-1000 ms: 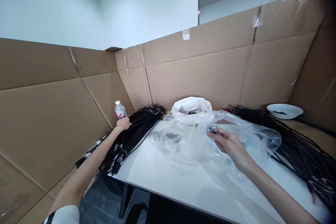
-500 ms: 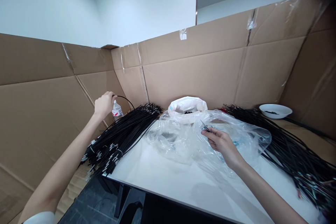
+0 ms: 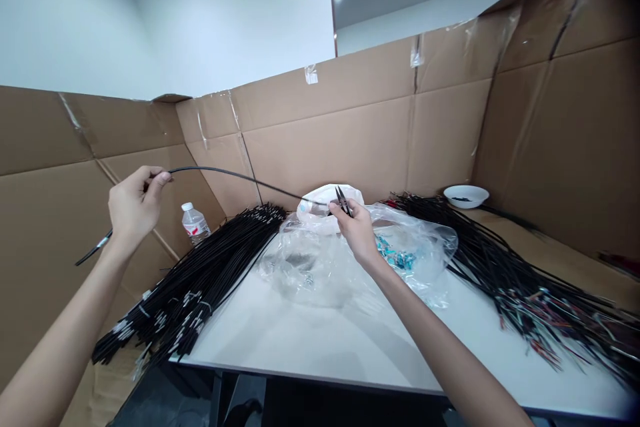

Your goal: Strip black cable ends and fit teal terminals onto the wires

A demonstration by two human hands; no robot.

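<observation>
My left hand (image 3: 134, 203) is closed around a black cable (image 3: 225, 171) at the left, raised above the table. One short end with a pale band pokes out below that hand. The cable arches across to my right hand (image 3: 357, 230), whose thumb and fingers pinch near its other end. Dark pointed tweezers (image 3: 342, 200) are also in my right hand, tips up and apart. Below the left hand lies a thick bundle of black cables (image 3: 220, 260) with pale banded ends. Behind the right hand stands a white bag (image 3: 320, 197) with a rolled rim.
Clear plastic bags (image 3: 320, 273) spread over the white table (image 3: 300, 340), one with small teal pieces (image 3: 397, 255). More cables (image 3: 500, 260) with coloured wire ends lie right, near a white bowl (image 3: 466, 196). A bottle (image 3: 195, 223) stands left. Cardboard walls (image 3: 330, 133) enclose the table.
My left hand has drawn a cable out of the bundle and moved left. My right hand has risen and now grips that cable's other end along with the tweezers. The view has turned right.
</observation>
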